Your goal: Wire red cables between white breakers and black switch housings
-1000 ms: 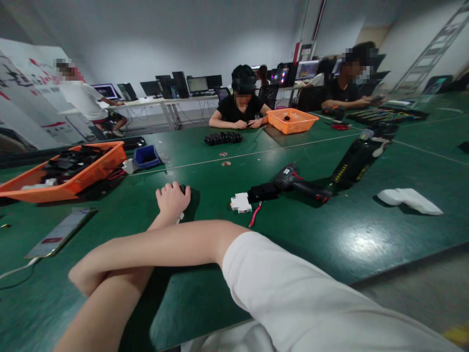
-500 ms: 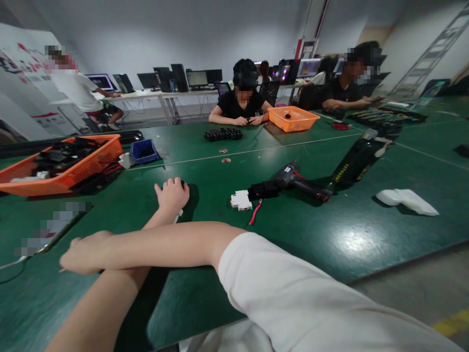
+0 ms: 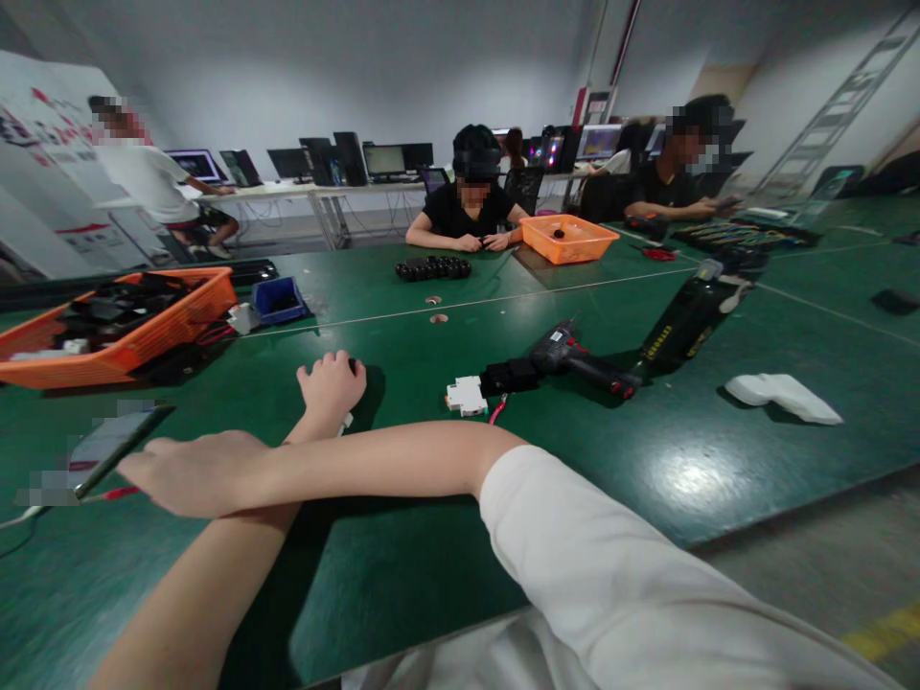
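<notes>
My left hand (image 3: 333,388) rests on the green table (image 3: 402,556) with its fingers curled over a small dark object, mostly hidden; a bit of white shows beside the wrist. Crossing over my left forearm, my right arm reaches to the left. My right hand (image 3: 197,471) is closed, back up, and a thin red item (image 3: 121,493) sticks out from its fingertips beside the phone (image 3: 115,446). To the right of my left hand lie a white block (image 3: 467,395), a red wire piece (image 3: 498,409) and a black power drill (image 3: 575,359).
An orange basket (image 3: 150,340) of black parts and a blue bin (image 3: 279,300) are at the left. Black round parts (image 3: 433,268) lie further back. A black bottle (image 3: 682,321) and white bundle (image 3: 783,397) are at the right. Several people are beyond.
My right hand has lifted slightly and shifted right along my left forearm, and the red item has come into view. My left hand stays in nearly the same place.
</notes>
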A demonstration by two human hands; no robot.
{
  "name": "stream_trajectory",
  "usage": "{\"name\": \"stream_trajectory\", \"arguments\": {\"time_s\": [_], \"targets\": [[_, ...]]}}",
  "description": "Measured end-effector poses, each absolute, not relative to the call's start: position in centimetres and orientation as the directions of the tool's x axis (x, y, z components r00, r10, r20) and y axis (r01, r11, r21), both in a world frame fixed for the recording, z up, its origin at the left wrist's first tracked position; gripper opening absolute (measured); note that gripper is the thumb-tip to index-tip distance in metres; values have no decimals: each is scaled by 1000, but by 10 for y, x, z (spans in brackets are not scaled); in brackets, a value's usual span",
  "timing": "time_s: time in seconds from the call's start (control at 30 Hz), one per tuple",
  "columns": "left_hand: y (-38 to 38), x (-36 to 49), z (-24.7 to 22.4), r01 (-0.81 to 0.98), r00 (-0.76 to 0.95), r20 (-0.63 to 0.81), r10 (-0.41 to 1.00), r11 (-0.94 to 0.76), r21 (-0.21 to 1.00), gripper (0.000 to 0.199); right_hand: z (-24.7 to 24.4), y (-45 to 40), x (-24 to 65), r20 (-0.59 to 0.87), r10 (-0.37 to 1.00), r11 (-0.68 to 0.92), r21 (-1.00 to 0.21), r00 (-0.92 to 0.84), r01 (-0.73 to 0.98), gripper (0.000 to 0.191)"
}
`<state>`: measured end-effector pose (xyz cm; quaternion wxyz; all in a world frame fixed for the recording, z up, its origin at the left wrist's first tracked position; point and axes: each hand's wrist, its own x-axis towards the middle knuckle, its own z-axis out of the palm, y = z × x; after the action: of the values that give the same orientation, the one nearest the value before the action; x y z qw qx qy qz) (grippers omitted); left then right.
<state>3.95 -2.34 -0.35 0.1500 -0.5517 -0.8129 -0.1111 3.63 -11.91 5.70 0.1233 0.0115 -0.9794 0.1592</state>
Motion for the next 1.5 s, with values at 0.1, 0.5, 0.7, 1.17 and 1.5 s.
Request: {"name": "stream_trajectory", "arguments": {"time_s": [0.1,0.5,0.7,1.17,1.5], "targets": [[-22,37,-2,930,-347,381,857,366,23,43,58,-119,90,433,81,950,-305,-898,-61,23],[-30,6,3,950,-300,313,901,313,8,43,16,-73,373,342,285,958,-78,-895,275,22],[-62,-8,8,945,-306,256,917,324,-33,43,4,-49,428,302,451,891,-201,-840,407,22],[-112,-34,8,951,-262,194,945,287,-115,50,4,-44,418,266,555,829,-254,-788,498,16],[-125,-52,4,993,-109,123,986,112,-21,58,2,-38,417,267,585,804,-315,-766,504,14]]}}
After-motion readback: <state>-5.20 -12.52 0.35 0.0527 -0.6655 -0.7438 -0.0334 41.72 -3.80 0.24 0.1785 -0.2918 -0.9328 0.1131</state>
